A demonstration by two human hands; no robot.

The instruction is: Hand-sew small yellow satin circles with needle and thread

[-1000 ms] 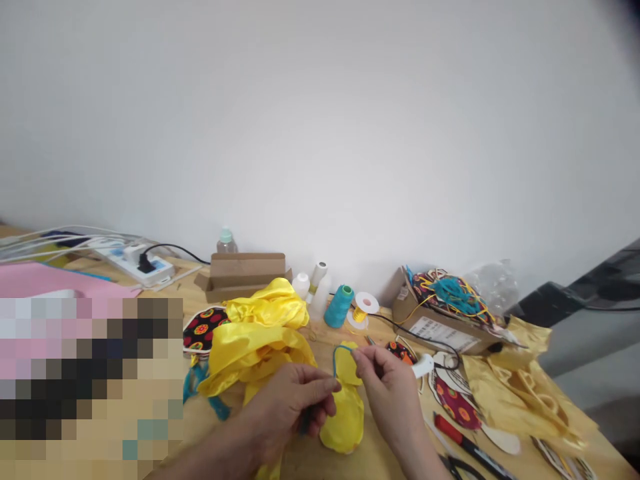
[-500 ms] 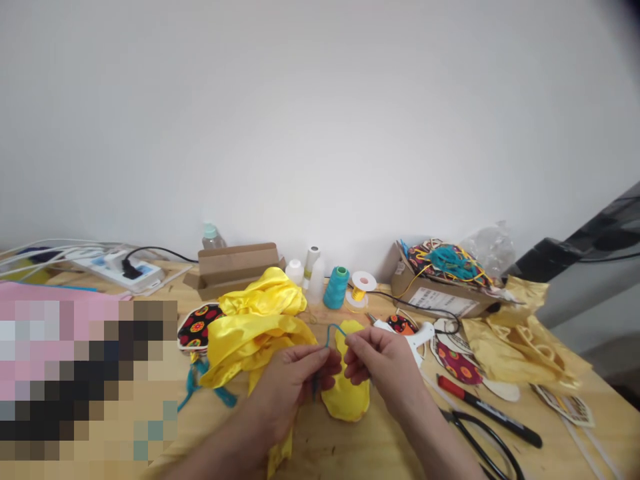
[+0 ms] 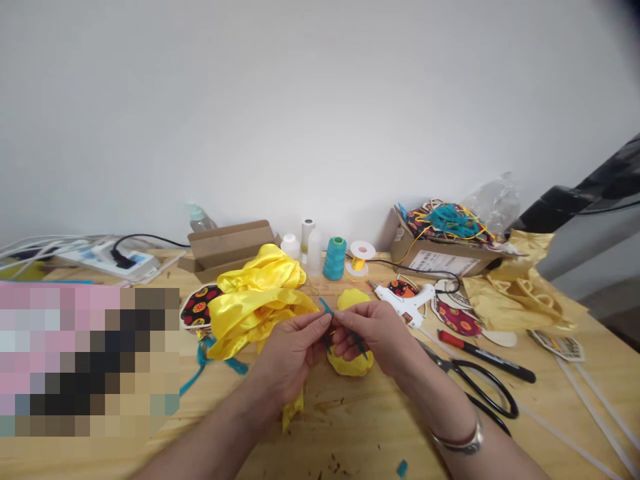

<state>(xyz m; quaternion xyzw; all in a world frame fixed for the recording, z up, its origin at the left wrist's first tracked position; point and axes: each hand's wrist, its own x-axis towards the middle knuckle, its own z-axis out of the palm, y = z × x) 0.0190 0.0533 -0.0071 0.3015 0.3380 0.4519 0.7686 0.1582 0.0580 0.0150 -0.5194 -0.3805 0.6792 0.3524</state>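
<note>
Our left hand (image 3: 300,350) and right hand (image 3: 377,337) meet near the middle of the table (image 3: 345,437), each with thumb and forefinger pinched narrow on a teal cord (image 3: 325,306). So thin a strand probably calls for fingertips rather than a full grip, and holding it from both sides likely keeps it under control. One bit sticks up past our fingertips; another hangs below our right hand. The cord is in front of a yellow pad (image 3: 351,365), partly hidden by our hand; we cannot tell whether they touch.

The yellow cloth (image 3: 263,310) is bunched to the left, perhaps to leave us room. To the right, the scissors (image 3: 487,390) lie handles nearest, which should suit a quick grab. The teal cone (image 3: 335,259) stands upright on the far side, seemingly out of our way.
</note>
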